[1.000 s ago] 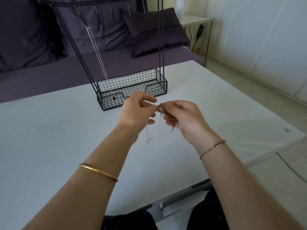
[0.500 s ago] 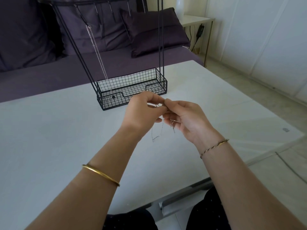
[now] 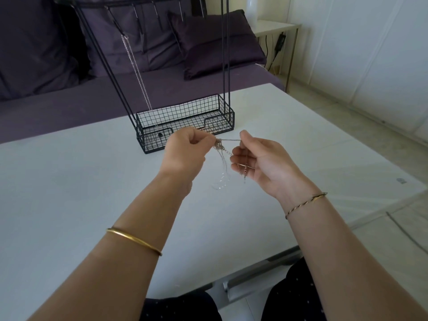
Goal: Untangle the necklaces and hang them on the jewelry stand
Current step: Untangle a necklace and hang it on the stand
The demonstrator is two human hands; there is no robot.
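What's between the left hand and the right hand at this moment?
In the head view, a knotted clump of necklaces by the left hand, one chain stretched to the right hand.

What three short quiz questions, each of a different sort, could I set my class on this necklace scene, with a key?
1. True or false: a silver chain already hangs from the jewelry stand.
2. Where is the knot of tangled necklaces? A) in the air, pinched between the left hand and the right hand; B) hooked on the stand's top bar; C) gripped by the right hand alone.
3. Which wrist wears the plain gold bangle?
Key: 1 true; 2 A; 3 the left wrist.
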